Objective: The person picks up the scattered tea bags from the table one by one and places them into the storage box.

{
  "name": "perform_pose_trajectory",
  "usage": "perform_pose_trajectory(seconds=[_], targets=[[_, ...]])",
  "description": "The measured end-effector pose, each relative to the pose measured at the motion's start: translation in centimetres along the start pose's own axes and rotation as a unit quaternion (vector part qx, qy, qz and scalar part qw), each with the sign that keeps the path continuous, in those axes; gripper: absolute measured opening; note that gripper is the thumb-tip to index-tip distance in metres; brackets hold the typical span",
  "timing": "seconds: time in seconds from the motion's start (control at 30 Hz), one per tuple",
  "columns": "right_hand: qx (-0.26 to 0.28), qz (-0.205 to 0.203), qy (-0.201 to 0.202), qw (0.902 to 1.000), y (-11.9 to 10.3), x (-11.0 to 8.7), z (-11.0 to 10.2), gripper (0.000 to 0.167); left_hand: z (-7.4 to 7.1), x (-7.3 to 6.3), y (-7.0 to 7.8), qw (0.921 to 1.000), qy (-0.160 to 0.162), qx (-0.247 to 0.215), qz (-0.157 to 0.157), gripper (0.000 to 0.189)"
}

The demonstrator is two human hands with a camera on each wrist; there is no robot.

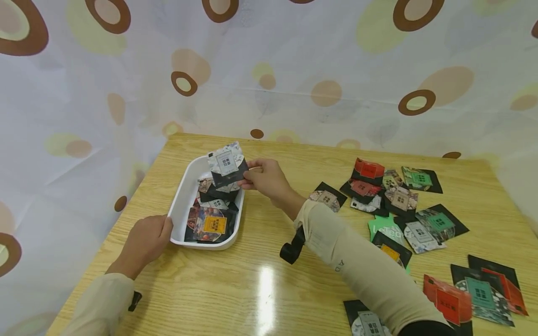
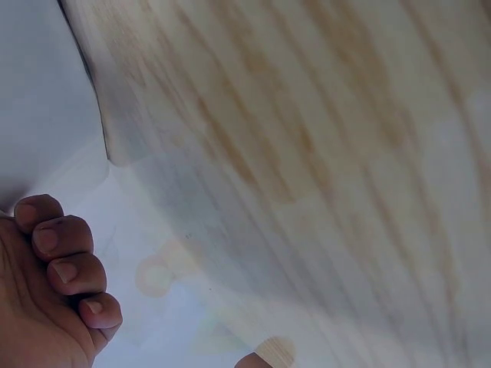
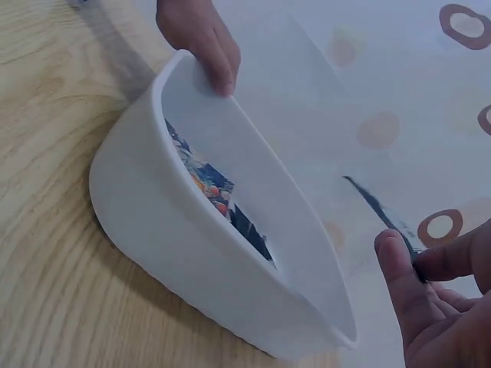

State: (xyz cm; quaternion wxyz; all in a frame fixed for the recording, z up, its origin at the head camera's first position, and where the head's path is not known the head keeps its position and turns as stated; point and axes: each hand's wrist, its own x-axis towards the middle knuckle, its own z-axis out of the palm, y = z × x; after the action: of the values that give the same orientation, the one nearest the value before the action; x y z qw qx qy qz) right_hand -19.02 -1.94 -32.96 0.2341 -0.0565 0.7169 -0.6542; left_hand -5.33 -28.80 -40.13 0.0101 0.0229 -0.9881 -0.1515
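Observation:
Between thumb and fingers, my right hand [image 1: 269, 182] pinches a black and grey-white tea sachet [image 1: 227, 164] by its lower right corner. It is held up over the far end of a white plastic tub [image 1: 178, 219]; in the right wrist view the sachet [image 3: 377, 205] appears nearly edge-on. Several tea sachets lie inside the tub, one with an orange label [image 1: 214, 225] on top at the near end. My left hand [image 1: 145, 240] grips the tub's near left corner, its thumb over the rim in the right wrist view. Curled fingers [image 2: 65, 238] show in the left wrist view.
Loose sachets spread over the wooden table [image 1: 269, 261] at the right, some overlapping, including a red one [image 1: 447, 303] near the front. A green piece with white lettering [image 1: 384, 226] lies partly under them. A patterned white sheet [image 1: 294, 70] hangs behind and at the left.

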Motion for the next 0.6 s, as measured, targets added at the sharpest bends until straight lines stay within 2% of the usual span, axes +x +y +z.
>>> perform_pose_trajectory(seconds=[0.23,0.4,0.5,0.6], targets=[[-0.038,0.039,-0.043,0.9976,1.7,0.9,3.5,0.041,-0.1,0.0,-0.1,1.0000,0.001,-0.002,0.000,0.044],[-0.072,0.056,-0.112,0.9895,2.3,0.6,4.8,0.050,0.0,0.0,0.0,1.0000,0.001,0.001,-0.001,0.043],[-0.136,0.017,-0.143,0.9802,2.1,-0.3,3.7,0.051,0.1,0.1,0.1,1.0000,0.006,0.002,0.003,0.044],[-0.212,-0.037,-0.142,0.9663,1.7,-1.5,0.3,0.050,0.2,0.3,0.2,0.9999,0.008,-0.002,0.008,0.045]])
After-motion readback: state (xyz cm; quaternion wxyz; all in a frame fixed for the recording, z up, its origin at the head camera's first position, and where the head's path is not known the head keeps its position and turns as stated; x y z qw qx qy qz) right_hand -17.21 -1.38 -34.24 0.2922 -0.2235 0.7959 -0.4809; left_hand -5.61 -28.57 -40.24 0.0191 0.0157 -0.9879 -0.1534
